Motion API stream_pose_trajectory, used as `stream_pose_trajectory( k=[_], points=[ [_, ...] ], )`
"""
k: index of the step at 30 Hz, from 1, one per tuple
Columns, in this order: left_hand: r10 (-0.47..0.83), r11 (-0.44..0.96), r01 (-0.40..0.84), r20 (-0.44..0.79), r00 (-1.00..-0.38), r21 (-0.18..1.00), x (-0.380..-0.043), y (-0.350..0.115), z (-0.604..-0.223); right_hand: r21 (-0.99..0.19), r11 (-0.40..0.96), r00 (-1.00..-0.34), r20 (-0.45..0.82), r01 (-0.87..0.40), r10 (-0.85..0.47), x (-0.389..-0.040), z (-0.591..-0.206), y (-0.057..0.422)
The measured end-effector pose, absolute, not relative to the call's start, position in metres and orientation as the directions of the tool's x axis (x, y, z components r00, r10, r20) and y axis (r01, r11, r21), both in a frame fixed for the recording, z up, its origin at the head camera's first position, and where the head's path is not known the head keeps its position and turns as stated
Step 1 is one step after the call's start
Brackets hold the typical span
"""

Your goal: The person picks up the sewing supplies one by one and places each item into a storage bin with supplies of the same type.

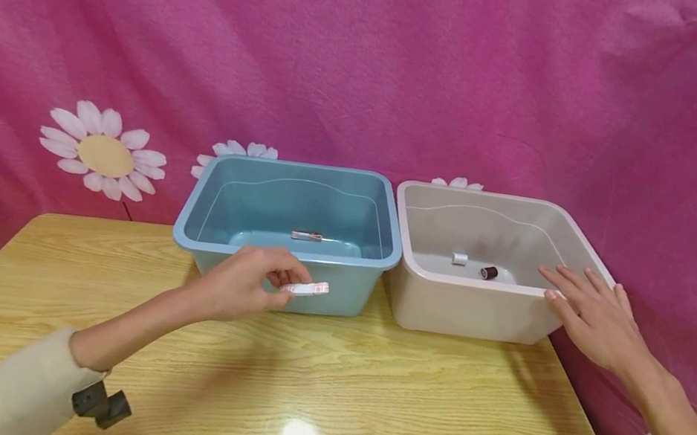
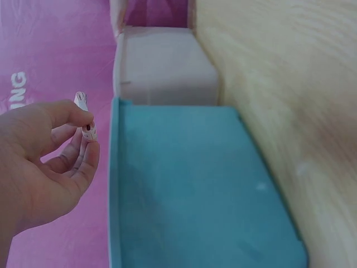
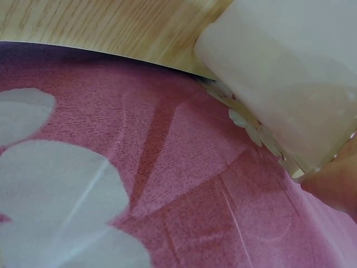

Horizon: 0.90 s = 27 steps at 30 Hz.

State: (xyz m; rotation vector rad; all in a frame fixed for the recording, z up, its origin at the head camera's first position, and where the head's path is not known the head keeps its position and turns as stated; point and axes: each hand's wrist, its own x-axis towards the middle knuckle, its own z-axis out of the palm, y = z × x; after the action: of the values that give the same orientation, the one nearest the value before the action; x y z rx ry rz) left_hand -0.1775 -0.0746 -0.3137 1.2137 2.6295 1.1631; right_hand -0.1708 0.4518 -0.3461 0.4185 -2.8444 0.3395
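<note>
In the head view my left hand point(image 1: 254, 282) pinches a folded tape measure point(image 1: 311, 288), white with pink marks, between thumb and fingers. It is held before the front wall of the blue bin point(image 1: 284, 259). The left wrist view shows the folded strip point(image 2: 85, 120) end-on at the fingertips. Another small folded strip point(image 1: 306, 236) lies on the blue bin's floor. My right hand point(image 1: 599, 323) has its fingers spread at the right side of the beige bin point(image 1: 470, 311). Inside that bin lie a white thread spool point(image 1: 459, 259) and a dark thread spool point(image 1: 488, 273).
Both bins stand side by side on a wood-grain table point(image 1: 324, 379), against a magenta cloth point(image 1: 371, 63) printed with daisies. The table's right edge runs close beside the beige bin, below my right arm.
</note>
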Motion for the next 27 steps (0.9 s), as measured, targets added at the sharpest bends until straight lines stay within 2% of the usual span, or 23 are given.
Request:
stream_pose_trajectory(
  k=[8, 13, 27],
  points=[
    [0.625, 0.388, 0.65, 0.332, -0.706, 0.654, -0.188, -0.079, -0.296, -0.194, 0.932, -0.93, 0.27, -0.306, -0.25, -0.171, -0.346, 0.451],
    [0.592, 0.407, 0.624, 0.328, -0.736, 0.667, -0.199, -0.082, -0.287, -0.192, 0.932, -0.928, 0.275, -0.309, -0.251, -0.171, -0.346, 0.451],
    [0.529, 0.526, 0.513, 0.211, -0.822, 0.679, -0.239, -0.087, -0.282, -0.194, 0.935, -0.936, 0.253, -0.296, -0.244, -0.171, -0.346, 0.452]
  ],
)
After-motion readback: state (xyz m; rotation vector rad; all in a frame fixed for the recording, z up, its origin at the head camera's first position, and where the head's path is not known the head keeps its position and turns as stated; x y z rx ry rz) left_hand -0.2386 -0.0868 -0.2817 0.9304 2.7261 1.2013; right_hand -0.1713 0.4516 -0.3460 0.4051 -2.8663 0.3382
